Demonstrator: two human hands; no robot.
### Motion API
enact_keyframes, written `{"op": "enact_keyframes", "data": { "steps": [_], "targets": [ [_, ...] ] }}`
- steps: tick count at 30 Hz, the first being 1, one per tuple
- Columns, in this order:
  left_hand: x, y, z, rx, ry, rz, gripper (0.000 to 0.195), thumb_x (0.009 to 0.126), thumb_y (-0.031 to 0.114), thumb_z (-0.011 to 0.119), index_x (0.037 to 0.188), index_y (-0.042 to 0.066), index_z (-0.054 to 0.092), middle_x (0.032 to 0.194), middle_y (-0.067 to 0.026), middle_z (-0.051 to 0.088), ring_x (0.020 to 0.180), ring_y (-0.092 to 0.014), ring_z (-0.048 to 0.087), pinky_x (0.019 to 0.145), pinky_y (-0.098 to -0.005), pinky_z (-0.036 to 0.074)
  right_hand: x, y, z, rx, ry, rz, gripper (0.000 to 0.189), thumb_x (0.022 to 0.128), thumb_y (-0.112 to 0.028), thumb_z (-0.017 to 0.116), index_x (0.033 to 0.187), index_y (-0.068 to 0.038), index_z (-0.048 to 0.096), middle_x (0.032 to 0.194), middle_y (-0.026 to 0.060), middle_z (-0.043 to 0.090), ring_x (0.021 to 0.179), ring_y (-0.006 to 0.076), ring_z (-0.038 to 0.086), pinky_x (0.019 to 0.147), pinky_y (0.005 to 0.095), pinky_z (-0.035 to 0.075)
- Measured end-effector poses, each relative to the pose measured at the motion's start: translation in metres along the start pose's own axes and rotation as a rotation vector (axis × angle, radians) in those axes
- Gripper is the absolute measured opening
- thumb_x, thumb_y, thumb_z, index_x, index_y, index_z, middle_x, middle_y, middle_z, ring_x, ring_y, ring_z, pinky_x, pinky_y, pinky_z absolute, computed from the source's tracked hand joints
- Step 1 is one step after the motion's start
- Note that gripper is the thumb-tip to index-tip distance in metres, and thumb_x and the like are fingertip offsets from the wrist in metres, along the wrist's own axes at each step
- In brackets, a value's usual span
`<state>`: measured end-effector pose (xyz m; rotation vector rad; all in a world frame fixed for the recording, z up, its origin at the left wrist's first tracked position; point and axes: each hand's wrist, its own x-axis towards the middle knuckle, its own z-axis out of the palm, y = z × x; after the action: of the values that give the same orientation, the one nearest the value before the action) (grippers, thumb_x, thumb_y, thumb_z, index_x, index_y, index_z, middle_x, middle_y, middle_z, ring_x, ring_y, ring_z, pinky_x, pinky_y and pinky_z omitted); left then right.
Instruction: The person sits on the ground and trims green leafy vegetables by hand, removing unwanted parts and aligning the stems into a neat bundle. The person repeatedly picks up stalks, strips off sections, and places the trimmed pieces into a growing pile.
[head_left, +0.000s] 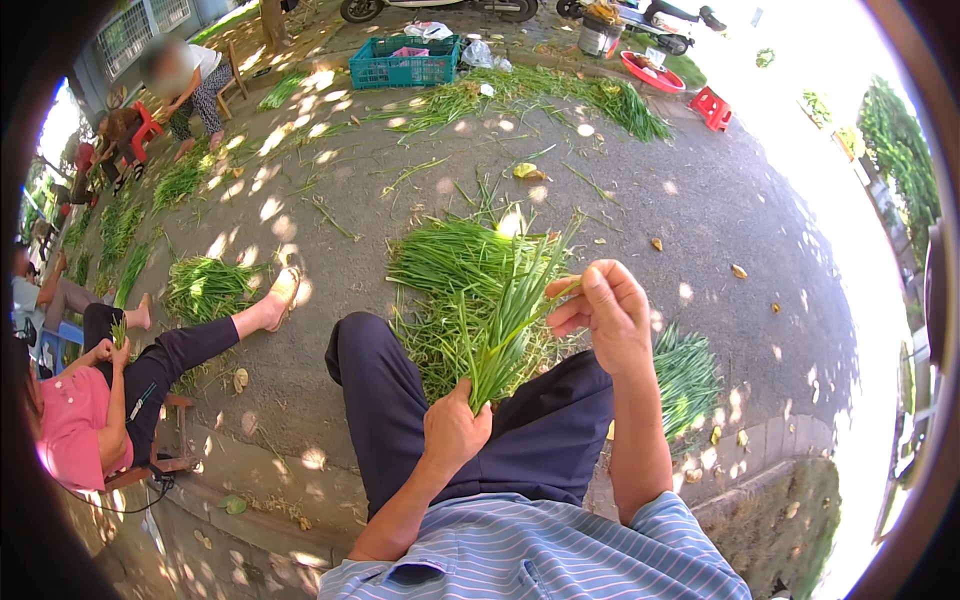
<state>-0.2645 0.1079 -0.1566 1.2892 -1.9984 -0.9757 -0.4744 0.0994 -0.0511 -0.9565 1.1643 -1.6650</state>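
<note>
My left hand (454, 424) is closed around the lower ends of a bunch of long flat green leaves (504, 330), which look like garlic chives. The bunch fans upward between my knees. At its upper right, my right hand (611, 315) pinches a single yellowish-green leaf (566, 291) between thumb and finger. Behind the bunch, a thick heap of green leaves (450, 251) lies on the pavement. Nearer to me is a tangle of loose, paler leaves (435, 330). Beyond my right forearm rests a tidier pile of darker leaves (684, 379), partly hidden by the arm.
To my left, a seated person in pink (82, 420) handles leaves, one foot stretched towards another heap (210, 289). Ahead stand a green plastic crate (405, 71), a red basin (652, 73) and a red stool (710, 109). A kerb (787, 442) runs behind my seat.
</note>
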Motion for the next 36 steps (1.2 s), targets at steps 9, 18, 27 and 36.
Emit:
{"op": "enact_keyframes", "data": {
  "steps": [9,18,27,36],
  "targets": [
    [0.001,-0.006,-0.002,0.016,-0.015,-0.035,0.02,0.079,0.018,0.061,0.094,0.004,0.059,0.069,-0.0181,0.063,0.069,-0.039,0.062,0.062,-0.0476,0.048,0.002,-0.04,-0.054,0.416,0.136,-0.282,0.018,0.1,-0.018,0.045,0.098,-0.002,0.053,0.085,0.0169,0.066,0.067,0.0217,0.068,0.056,0.033,0.059],
    [0.007,-0.018,-0.008,-0.079,0.064,-0.057,0.018,0.079,0.015,0.062,0.093,0.003,0.06,0.071,-0.0198,0.063,0.07,-0.041,0.062,0.062,-0.0464,0.048,-0.023,-0.033,-0.097,0.286,0.651,-0.552,0.014,0.097,-0.017,0.051,0.097,-0.004,0.055,0.08,0.0114,0.065,0.064,0.0167,0.064,0.058,0.0303,0.057],
    [0.009,-0.017,-0.02,-0.144,0.108,-0.105,0.02,0.08,0.011,0.063,0.098,0.003,0.06,0.076,-0.0196,0.065,0.073,-0.041,0.062,0.064,-0.0446,0.049,-0.054,0.221,-0.052,-1.013,0.208,0.1,0.018,0.085,-0.024,0.062,0.092,-0.008,0.065,0.076,0.0159,0.066,0.071,0.036,0.065,0.065,0.0432,0.051],
    [0.001,-0.011,-0.016,-0.156,0.114,0.004,0.016,0.079,0.013,0.061,0.092,0.003,0.059,0.073,-0.0196,0.063,0.071,-0.041,0.061,0.062,-0.0454,0.048,-0.053,0.241,-0.018,-0.774,-0.156,0.386,0.023,0.083,-0.024,0.065,0.092,-0.004,0.07,0.073,0.0109,0.068,0.067,0.0282,0.067,0.064,0.0352,0.053]
  ]
}}
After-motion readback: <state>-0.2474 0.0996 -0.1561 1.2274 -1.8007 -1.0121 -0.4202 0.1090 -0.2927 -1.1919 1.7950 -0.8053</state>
